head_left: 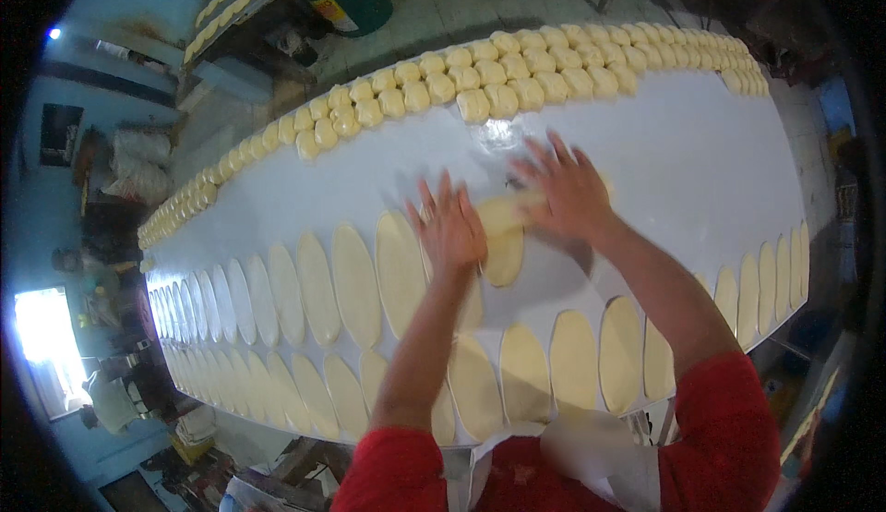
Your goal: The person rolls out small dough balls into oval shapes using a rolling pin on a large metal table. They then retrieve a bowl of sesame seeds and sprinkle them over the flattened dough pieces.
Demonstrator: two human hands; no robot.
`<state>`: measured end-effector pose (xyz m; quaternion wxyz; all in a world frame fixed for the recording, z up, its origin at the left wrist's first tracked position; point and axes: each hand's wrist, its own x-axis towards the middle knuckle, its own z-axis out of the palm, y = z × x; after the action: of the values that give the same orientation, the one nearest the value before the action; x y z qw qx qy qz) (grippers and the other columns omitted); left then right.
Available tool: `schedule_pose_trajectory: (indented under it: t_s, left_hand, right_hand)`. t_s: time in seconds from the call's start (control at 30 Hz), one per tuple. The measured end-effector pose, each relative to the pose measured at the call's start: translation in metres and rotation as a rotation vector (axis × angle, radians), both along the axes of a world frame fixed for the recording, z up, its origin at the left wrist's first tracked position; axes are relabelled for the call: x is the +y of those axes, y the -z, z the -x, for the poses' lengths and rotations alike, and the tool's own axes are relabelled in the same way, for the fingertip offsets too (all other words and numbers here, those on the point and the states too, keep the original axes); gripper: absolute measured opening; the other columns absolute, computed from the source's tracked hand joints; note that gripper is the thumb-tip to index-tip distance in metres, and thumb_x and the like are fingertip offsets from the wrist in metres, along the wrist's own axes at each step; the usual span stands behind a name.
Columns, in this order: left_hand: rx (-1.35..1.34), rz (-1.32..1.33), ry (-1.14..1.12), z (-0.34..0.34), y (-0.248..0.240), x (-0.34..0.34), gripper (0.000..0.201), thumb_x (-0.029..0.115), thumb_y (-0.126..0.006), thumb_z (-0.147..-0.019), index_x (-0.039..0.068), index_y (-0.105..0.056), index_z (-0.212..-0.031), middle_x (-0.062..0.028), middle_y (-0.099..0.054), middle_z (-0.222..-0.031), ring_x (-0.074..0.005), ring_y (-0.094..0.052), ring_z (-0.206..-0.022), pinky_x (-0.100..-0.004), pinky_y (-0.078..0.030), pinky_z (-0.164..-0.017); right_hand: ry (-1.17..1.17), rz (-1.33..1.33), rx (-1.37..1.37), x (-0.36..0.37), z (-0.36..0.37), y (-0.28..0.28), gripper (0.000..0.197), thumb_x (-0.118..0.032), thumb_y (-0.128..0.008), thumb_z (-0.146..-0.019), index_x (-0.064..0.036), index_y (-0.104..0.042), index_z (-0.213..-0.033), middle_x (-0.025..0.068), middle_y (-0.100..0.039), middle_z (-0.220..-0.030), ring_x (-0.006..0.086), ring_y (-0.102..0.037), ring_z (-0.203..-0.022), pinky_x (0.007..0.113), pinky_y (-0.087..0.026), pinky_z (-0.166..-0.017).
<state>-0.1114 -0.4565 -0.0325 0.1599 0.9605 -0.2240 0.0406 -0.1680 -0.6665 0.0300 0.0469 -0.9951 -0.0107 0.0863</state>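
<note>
Spread wide, with a bare left hand [452, 228] palm down and a bare right hand [568, 196] palm down a little farther out. Not curled around anything with either one. Set between and under both, at a slant, with a pale yellow, long, round rolling pin [503, 214]. Too blurry there to tell the pin's material, and cannot tell how much of each palm is touching it. Right below the pin, between the two hands, lying flat with a pale yellow, smooth oval of soft dough [503, 261].

All around the hands, stretching far to both sides with a long, shiny, pale grey table [683, 161]. Past the fingertips, along the far edge, packed close with plump, pale yellow dough balls [519, 67]. Left of the left hand, lined up with thin, pale yellow dough ovals [353, 281]. Closer to the body than the hands, lined up with more flat ovals in a front row [527, 373]. Behind the hands, dressed in red cloth sleeves [724, 420] and a white cloth apron [637, 475].
</note>
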Motion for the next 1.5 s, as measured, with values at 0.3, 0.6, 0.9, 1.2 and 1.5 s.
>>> schedule_pose_trajectory:
  t_s: [0.3, 0.6, 0.9, 1.2, 1.5]
  left_hand:
    - [0.088, 0.078, -0.026, -0.076, -0.002, -0.025, 0.049, 0.033, -0.033, -0.109, 0.006, -0.055, -0.143, -0.0121, -0.049, -0.154, -0.0388, -0.033, -0.150, -0.0640, -0.007, -0.122]
    - [0.080, 0.030, 0.019, 0.134, -0.003, 0.035, 0.050, 0.031, -0.033, -0.107, 0.007, -0.050, -0.148, -0.0129, -0.045, -0.157, -0.0393, -0.029, -0.151, -0.0644, -0.004, -0.122]
    - [0.021, 0.126, -0.036, 0.223, -0.032, 0.055, 0.045, 0.023, -0.044, -0.105, 0.004, -0.050, -0.146, -0.0152, -0.046, -0.154, -0.0390, -0.033, -0.149, -0.0598, -0.012, -0.122]
    - [-0.016, 0.357, 0.055, -0.044, -0.005, -0.012, 0.033, 0.013, -0.062, -0.096, 0.001, -0.064, -0.127, -0.0214, -0.067, -0.122, -0.0378, -0.062, -0.117, -0.0468, -0.050, -0.100]
    - [0.097, 0.042, 0.190, -0.137, -0.002, -0.090, 0.040, 0.007, -0.068, -0.088, 0.006, -0.061, -0.127, -0.0192, -0.054, -0.129, -0.0399, -0.054, -0.123, -0.0487, -0.048, -0.103]
  right_hand:
    - [0.075, -0.064, -0.180, 0.000, 0.001, 0.050, 0.067, -0.069, -0.049, -0.095, -0.0226, -0.057, -0.143, 0.0063, -0.047, -0.157, 0.0330, -0.036, -0.149, 0.054, -0.034, -0.115]
    - [-0.098, -0.170, -0.048, 0.017, 0.122, 0.015, 0.077, -0.076, -0.059, -0.083, -0.0189, -0.062, -0.134, 0.0046, -0.066, -0.132, 0.0287, -0.047, -0.140, 0.055, -0.037, -0.108]
    - [-0.223, -0.130, 0.229, -0.015, 0.142, 0.005, 0.085, -0.063, -0.085, -0.062, -0.0175, -0.062, -0.129, 0.0039, -0.068, -0.117, 0.0257, -0.059, -0.121, 0.045, -0.052, -0.097]
    - [0.537, -0.067, 0.031, -0.119, 0.115, -0.006, 0.086, -0.057, -0.088, -0.065, -0.0180, -0.060, -0.136, 0.0049, -0.067, -0.127, 0.0276, -0.062, -0.116, 0.043, -0.052, -0.098]
    - [0.587, -0.084, 0.016, -0.168, 0.123, -0.006, 0.083, -0.053, -0.088, -0.067, -0.0175, -0.061, -0.136, 0.0037, -0.068, -0.123, 0.0266, -0.062, -0.117, 0.042, -0.052, -0.099]
